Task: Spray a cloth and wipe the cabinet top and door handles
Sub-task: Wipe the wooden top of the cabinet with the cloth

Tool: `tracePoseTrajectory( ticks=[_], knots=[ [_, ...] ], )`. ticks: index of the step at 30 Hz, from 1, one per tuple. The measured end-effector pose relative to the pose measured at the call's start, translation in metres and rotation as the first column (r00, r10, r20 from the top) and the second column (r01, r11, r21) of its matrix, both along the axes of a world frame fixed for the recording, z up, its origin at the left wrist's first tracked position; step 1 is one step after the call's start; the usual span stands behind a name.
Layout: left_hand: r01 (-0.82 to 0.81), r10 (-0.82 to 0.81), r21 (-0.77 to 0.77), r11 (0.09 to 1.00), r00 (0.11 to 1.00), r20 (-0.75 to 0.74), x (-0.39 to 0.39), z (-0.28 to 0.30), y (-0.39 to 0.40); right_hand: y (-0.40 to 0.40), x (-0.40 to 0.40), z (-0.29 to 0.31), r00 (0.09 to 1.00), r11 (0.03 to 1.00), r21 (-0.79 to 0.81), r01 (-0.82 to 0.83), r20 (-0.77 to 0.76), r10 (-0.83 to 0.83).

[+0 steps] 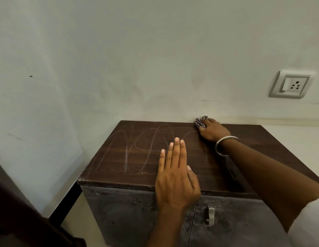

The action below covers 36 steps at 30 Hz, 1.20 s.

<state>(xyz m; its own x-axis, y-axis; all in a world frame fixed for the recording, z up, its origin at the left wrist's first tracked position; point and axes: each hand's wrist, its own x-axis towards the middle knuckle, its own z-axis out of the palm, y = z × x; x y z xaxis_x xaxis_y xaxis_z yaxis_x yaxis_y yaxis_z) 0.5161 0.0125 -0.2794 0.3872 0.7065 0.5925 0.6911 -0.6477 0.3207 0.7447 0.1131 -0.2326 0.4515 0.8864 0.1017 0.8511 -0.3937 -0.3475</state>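
cabinet top (119, 157) | left hand (174, 177) flat, released | right hand (211, 130) grasping cloth (199, 122)

Left hand (176, 175) flat, palm down, fingers straight and together, thumb alongside. Right arm stretched forward, metal bangle (224, 145) on wrist. Right hand (211, 130) palm down, fingers curled, gripping bunched cloth (199, 122).

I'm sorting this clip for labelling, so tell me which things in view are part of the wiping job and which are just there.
Part of the job:
cloth under the right hand
cabinet top, left hand flat on it
door handle

Just there:
wall socket
bangle
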Motion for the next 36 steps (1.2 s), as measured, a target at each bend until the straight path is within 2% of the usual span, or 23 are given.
tracePoseTrajectory(
  ticks=[5, 9, 15, 19, 25, 29, 36],
  knots=[
    [0.006, -0.006, -0.005, 1.0, 1.0, 0.001, 0.0, -0.001, 0.0, -0.019, 0.033, -0.003, 0.991, 0.991, 0.003, 0.132, 0.017, -0.132],
    [0.006, -0.006, -0.004, 1.0, 1.0, -0.002, 0.001, -0.002, 0.0, -0.016, 0.028, -0.002, 0.98, 0.981, -0.004, 0.194, 0.048, -0.193],
    [-0.008, 0.008, -0.005, 1.0, 1.0, -0.006, 0.002, -0.001, 0.0, -0.009, -0.018, -0.008, 0.993, 0.997, 0.01, 0.079, 0.085, -0.08],
    [-0.012, 0.012, -0.001, 1.0, 1.0, -0.006, 0.0, 0.0, -0.002, -0.021, -0.014, -0.007, 0.998, 1.0, 0.001, 0.031, 0.054, -0.031],
    [-0.02, 0.02, 0.001, 1.0, 1.0, -0.014, 0.0, -0.002, -0.001, -0.068, 0.037, -0.005, 0.975, 0.977, 0.009, 0.213, 0.068, -0.213],
    [-0.025, 0.025, 0.004, 1.0, 1.0, -0.017, 0.001, -0.002, -0.001, -0.073, 0.033, -0.004, 0.963, 0.965, 0.009, 0.262, 0.06, -0.262],
    [-0.038, 0.038, 0.009, 0.999, 0.999, -0.037, 0.0, 0.0, -0.003, -0.057, -0.042, -0.013, 0.992, 0.994, 0.071, 0.085, 0.088, -0.091]
  ],
)
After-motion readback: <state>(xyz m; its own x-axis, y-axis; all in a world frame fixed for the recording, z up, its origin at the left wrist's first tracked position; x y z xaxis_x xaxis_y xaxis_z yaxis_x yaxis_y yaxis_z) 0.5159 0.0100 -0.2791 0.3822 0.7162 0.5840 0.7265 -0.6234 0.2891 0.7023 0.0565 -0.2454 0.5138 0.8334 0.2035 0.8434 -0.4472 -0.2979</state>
